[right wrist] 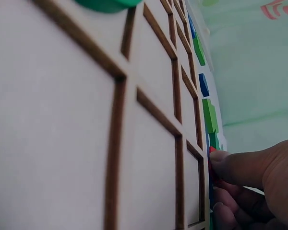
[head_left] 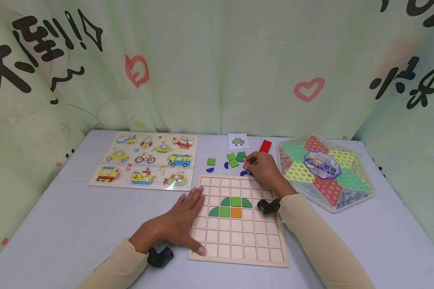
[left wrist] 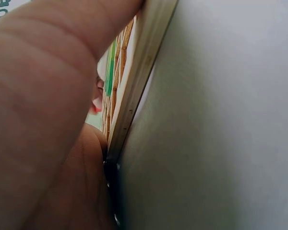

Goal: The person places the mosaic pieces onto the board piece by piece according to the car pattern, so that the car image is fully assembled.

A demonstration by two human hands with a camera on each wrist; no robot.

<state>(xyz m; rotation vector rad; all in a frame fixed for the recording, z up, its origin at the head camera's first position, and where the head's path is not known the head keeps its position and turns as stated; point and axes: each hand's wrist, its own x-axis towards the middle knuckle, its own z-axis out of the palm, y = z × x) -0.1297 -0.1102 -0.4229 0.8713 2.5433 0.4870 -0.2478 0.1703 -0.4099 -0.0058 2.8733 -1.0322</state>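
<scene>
A wooden grid board (head_left: 254, 241) lies on the table, with green squares, dark green quarter-round pieces and an orange square (head_left: 236, 212) set in its upper middle cells. My left hand (head_left: 181, 216) rests spread along the board's left edge, its thumb at the lower left corner. Beyond the board's far edge, my right hand (head_left: 264, 166) pinches a small red piece (right wrist: 212, 150) between thumb and fingers; the hand hides most of it. Close by are loose green squares (head_left: 233, 163), blue half-round pieces (head_left: 226, 165) and red squares (head_left: 265, 146).
A picture card (head_left: 238, 141) lies at the table's back. To the left is a vehicle puzzle board (head_left: 130, 170), and to the right a hexagonal Chinese checkers box (head_left: 296, 160). A green printed curtain (head_left: 217, 80) hangs behind the table.
</scene>
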